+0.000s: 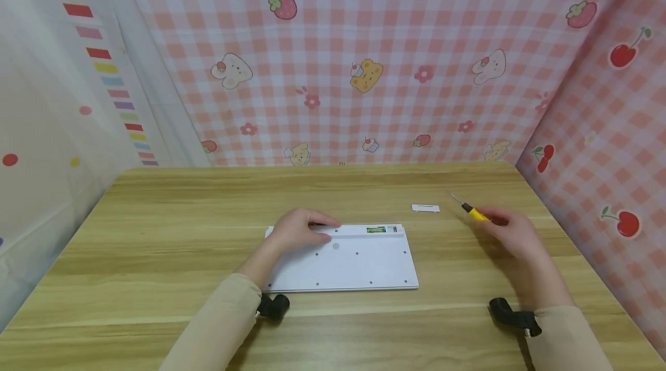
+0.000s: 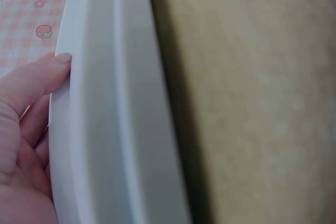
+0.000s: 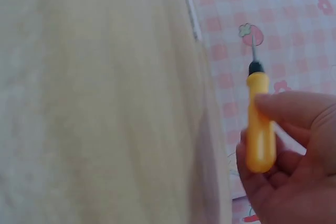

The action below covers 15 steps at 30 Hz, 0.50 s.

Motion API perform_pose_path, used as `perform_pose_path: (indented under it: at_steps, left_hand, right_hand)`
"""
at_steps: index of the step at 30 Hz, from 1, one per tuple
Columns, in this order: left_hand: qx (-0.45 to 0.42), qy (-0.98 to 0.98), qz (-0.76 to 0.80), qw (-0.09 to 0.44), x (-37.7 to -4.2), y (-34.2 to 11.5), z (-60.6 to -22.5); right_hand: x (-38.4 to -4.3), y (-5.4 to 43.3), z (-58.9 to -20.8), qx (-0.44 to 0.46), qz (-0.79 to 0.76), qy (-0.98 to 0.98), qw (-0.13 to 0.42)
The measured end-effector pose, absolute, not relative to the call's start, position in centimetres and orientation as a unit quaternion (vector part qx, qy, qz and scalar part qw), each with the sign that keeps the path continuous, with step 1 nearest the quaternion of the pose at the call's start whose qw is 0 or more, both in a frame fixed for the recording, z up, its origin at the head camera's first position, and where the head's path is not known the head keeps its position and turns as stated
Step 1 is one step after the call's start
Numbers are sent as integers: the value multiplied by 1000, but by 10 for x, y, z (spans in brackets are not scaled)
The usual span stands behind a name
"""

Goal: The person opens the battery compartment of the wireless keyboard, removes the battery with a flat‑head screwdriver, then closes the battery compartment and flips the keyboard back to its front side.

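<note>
A white keyboard (image 1: 385, 268) lies face down on the table, screws dotted over its underside. Along its back edge runs a raised ridge, where an uncovered battery slot shows a green battery (image 1: 376, 230). My left hand (image 1: 298, 231) grips this ridge left of the slot, thumb on the near side and fingers at the back edge. In the left wrist view the thumb (image 2: 55, 72) presses against the white casing. Off to the right, my right hand (image 1: 514, 233) holds a screwdriver (image 3: 260, 124) by its yellow handle, the thin metal tip pointing away and raised above the table.
A small white battery cover (image 1: 425, 208) lies on the wooden table (image 1: 156, 232) behind the keyboard, between it and the screwdriver. Pink checked cloth (image 1: 333, 70) hangs behind the table's back edge and along the right side. A pale curtain (image 1: 52, 99) borders the left.
</note>
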<state>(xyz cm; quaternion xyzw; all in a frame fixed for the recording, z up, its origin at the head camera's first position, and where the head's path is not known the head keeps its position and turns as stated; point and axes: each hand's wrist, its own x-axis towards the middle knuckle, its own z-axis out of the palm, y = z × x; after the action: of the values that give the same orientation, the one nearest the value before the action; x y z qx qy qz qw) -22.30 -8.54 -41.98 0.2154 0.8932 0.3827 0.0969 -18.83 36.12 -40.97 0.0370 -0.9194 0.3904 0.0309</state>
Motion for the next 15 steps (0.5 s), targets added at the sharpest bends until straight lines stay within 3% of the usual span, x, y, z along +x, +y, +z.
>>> perform_pose_path:
  at_steps: [15]
  left_hand:
    - [210, 894, 383, 97, -223, -85, -419]
  right_hand:
    - [-187, 329, -395, 107, 484, -866, 60]
